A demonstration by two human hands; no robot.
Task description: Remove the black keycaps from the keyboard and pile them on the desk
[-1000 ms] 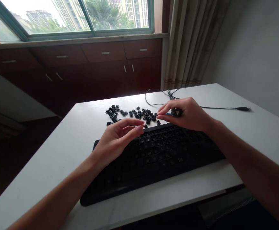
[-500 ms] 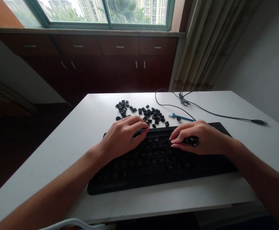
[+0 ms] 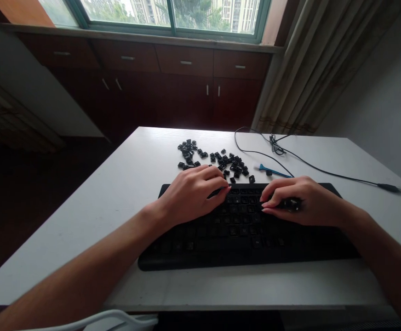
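A black keyboard [image 3: 200, 257] lies on the white table, with uncovered key positions in its middle part. My left hand [image 3: 195, 195] rests over its back left part, fingers bent and the tips of thumb and forefinger close together. Whatever may be between those tips is hidden. My right hand [image 3: 300, 200] is over the right half of the keys, its fingertips gathered low at the key rows. Dark, shiny key caps [image 3: 290, 203] show inside its curled fingers. Behind the keyboard lies a scattered heap of black key caps [image 3: 226, 161], partly hidden by my left hand.
A small blue-handled brush [image 3: 272, 170] lies behind the keyboard beside a single key cap [image 3: 268, 173]. A black cable [image 3: 317, 168] with a coiled bundle runs to a plug [image 3: 389, 188] on the right. A white curved object [image 3: 117, 316] is at the bottom edge.
The whole view has shifted, so the table and keyboard appear farther right. Both hands keep nearly the same pose and place on the keyboard.
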